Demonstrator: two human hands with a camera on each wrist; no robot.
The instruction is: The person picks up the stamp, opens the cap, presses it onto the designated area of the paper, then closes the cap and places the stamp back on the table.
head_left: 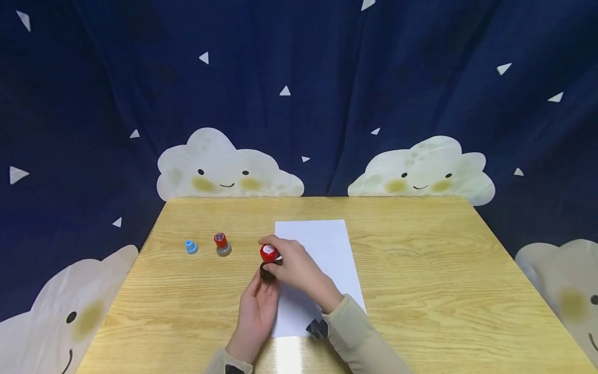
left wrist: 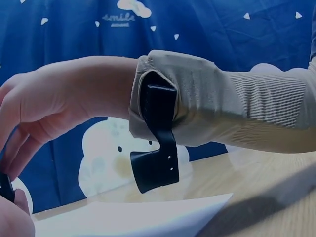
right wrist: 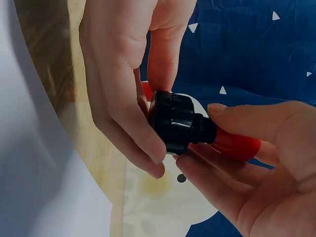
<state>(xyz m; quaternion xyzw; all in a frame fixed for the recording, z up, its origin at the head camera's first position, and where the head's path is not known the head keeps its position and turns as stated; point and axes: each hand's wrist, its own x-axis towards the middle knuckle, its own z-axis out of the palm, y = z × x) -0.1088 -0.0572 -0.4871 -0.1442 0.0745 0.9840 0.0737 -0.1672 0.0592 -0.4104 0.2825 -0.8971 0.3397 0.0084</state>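
Both hands hold one small stamp with a round red handle (head_left: 268, 253) and a black base (right wrist: 174, 121). My right hand (head_left: 297, 265) comes from above and grips the red handle, its thumb near the black neck. From below, my left hand (head_left: 259, 309) holds the black base between thumb and fingers, as the right wrist view shows. The stamp is lifted beside the left edge of a white sheet of paper (head_left: 322, 241). In the left wrist view only part of the black base (left wrist: 6, 187) shows, at the left border.
A red stamp with a grey base (head_left: 223, 250) stands on the left of the wooden table (head_left: 430, 280). Left of it is a small light-blue stamp (head_left: 191, 247). A dark blue curtain (head_left: 322, 62) with clouds hangs behind. A black mount (head_left: 317, 329) sits at my right wrist.
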